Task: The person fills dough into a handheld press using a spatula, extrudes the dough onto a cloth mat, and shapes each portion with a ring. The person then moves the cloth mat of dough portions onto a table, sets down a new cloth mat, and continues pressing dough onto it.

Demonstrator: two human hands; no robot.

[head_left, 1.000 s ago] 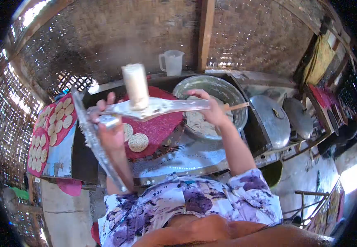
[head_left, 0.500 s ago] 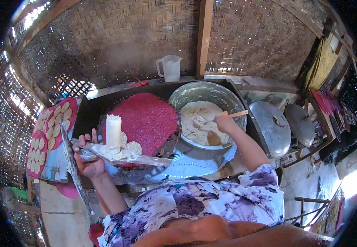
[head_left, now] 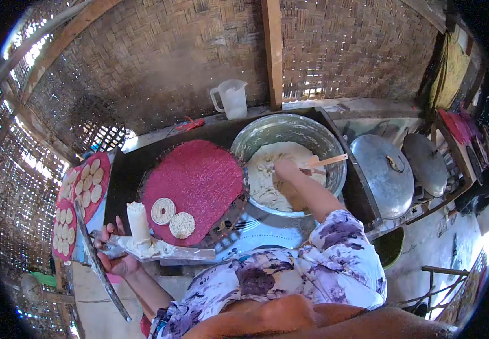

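Note:
My left hand (head_left: 121, 264) is at the lower left, gripping a wooden dough press (head_left: 182, 254). An upright white cylinder (head_left: 139, 223) on the press has dough smeared around its base. A second wooden bar (head_left: 100, 263) of the press slants down beside my wrist. My right hand (head_left: 285, 168) reaches into a large metal basin (head_left: 335, 133), down at the pale dough (head_left: 267, 152); its fingertips are hidden. Beside it a light flat handle (head_left: 332, 160) leans on the basin's rim. Two lacy dough rounds, one a ring (head_left: 163, 211) and one a disc (head_left: 182, 225), lie on a round red mat (head_left: 199, 175).
A plastic pitcher (head_left: 233, 99) stands behind the basin by the woven wall. To the right are a metal lid (head_left: 381, 175) and a darker lidded pot (head_left: 425, 164). Red mats with several dough rounds (head_left: 88, 183) lie at the far left.
My right hand has moved left and down into the dough, away from the flat handle. My left hand and the press have shifted down and left, uncovering both dough rounds.

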